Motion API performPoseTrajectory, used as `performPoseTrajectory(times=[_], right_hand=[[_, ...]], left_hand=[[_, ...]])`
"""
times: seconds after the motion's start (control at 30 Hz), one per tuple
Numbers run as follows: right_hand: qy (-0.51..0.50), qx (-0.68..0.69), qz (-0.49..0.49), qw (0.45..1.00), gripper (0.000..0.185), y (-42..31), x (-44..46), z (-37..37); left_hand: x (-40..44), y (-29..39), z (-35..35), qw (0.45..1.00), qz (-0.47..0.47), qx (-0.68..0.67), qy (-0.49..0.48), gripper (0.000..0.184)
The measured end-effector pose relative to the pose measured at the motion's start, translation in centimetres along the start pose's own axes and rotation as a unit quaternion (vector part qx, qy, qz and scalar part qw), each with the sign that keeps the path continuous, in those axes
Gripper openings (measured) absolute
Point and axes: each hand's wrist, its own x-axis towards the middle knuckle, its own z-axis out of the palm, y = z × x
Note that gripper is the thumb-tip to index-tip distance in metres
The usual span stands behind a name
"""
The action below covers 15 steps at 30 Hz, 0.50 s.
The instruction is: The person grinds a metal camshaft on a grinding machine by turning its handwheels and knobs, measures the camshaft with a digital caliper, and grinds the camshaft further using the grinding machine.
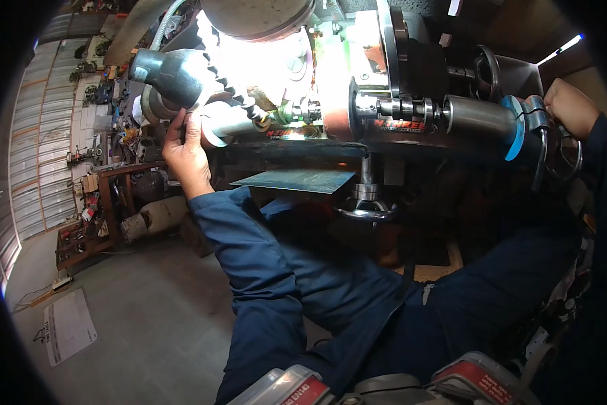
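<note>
- Lobed shaft [408,108] lies level above the front edge of the machine table [425,140], right of the middle, between the reddish disc [338,111] and the grey cylinder [477,118] near the right end.
- Left hand [187,158] is raised at the table's left end, thumb and fingers drawn together, tips at the lower rim of the dark lamp [176,75]. Whether they pinch the rim or only touch it, I cannot tell.
- Right hand [572,104] is at the right end, fingers curled in beside the metal clamp [535,113] and blue ring [514,128]. Fingertips hidden; cannot tell if they close on anything.
- Lamp looks best steered by its outer rim, with light pressure; the bulb side is probably hot.
- Glare washes out the table's left half. A slightly lower or turned beam would likely show the shaft's lobes better.
- Jointed hose [217,67] runs close to the lamp mouth; small moves seem wise, so neither knocks the other.
- Right hand does well to bear steadily, without jerking the cylinder end, since the shaft's seating may depend on it.
- Both sleeves [253,246] want to stay back from the front edge; loose cuffs could snag on the lower handwheel [365,210] or the disc.
</note>
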Motion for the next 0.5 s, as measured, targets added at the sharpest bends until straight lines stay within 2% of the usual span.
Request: performPoseTrajectory(times=[0.13,0.23,0.37,0.47,0.5], right_hand=[[-0.055,0.025,0.036,0.998,0.014,-1.8,0.1,-1.2],[-0.060,0.025,0.064,0.996,0.013,-2.2,0.0,-1.3],[-0.002,0.001,0.025,1.000,0.016,-0.2,-0.4,-0.3],[0.067,0.085,0.033,0.994,0.023,2.4,-1.1,1.3],[0.126,0.060,0.028,0.990,0.023,2.0,-1.6,1.6]], left_hand=[[-0.1,-0.1,0.0,1.000,-0.002,-0.006,0.002,0.027],[-0.2,0.3,0.2,1.000,-0.004,-0.004,0.004,0.027],[-0.1,0.3,0.1,1.000,-0.009,0.011,0.005,0.027],[-0.1,0.4,0.2,1.000,-0.013,0.010,0.009,0.027],[-0.1,0.4,0.2,1.000,-0.013,0.004,0.007,0.027]])
